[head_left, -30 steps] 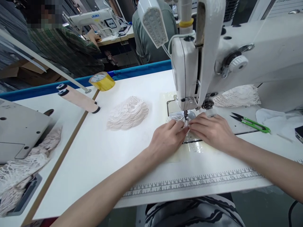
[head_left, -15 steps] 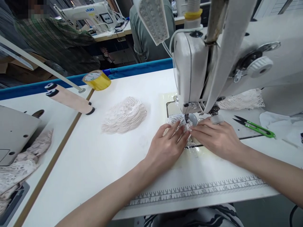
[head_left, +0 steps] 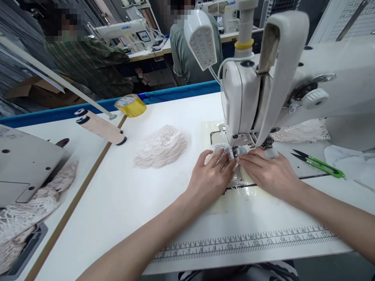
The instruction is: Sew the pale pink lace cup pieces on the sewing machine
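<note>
While your left hand (head_left: 211,176) and right hand (head_left: 267,171) lie flat, fingers spread, both press the lace piece (head_left: 220,150) onto the bench (head_left: 123,195) under the sewing machine (head_left: 263,89).

The white table (head_left: 123,195) is open left of the hands, but the sewing machine head (head_left: 240,105) blocks above, with the lace pile (head_left: 161,146) and the scissors (head_left: 318,163) at the sides.
</note>
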Action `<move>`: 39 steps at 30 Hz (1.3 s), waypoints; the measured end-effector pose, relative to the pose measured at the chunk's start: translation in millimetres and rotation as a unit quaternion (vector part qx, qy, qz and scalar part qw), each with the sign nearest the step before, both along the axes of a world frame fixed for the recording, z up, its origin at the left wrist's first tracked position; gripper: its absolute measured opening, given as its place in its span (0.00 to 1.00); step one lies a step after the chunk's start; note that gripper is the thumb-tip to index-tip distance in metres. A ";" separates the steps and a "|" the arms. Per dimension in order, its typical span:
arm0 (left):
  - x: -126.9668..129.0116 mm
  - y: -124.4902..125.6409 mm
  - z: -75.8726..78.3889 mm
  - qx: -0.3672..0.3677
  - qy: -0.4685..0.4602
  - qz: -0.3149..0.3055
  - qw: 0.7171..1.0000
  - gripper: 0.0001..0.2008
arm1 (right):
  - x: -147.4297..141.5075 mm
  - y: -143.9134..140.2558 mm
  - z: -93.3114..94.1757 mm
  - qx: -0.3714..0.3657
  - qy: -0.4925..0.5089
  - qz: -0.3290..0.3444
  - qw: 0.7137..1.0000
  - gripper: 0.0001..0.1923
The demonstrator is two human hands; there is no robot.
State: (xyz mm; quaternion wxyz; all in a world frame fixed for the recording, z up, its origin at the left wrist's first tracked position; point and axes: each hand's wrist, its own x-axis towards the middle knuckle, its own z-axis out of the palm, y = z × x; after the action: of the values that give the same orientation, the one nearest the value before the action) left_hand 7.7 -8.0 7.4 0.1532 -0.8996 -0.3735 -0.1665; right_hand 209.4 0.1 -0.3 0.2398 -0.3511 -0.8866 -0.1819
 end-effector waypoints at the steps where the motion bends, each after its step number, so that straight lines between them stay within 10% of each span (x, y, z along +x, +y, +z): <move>1: 0.3 -1.3 0.2 0.005 0.001 0.000 1.000 0.12 | 0.0 -0.1 -0.1 0.001 -0.001 0.000 1.000 0.13; 39: -2.5 -0.5 -5.0 0.002 -0.035 -0.011 0.999 0.13 | -1.0 0.8 -2.1 0.005 -0.026 -0.019 0.999 0.15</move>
State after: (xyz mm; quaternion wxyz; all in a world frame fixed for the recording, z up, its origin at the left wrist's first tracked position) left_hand 5.2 -8.4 2.4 0.1403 -0.8968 -0.3687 -0.2002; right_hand 208.4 0.9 -2.4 0.2146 -0.3619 -0.8848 -0.2004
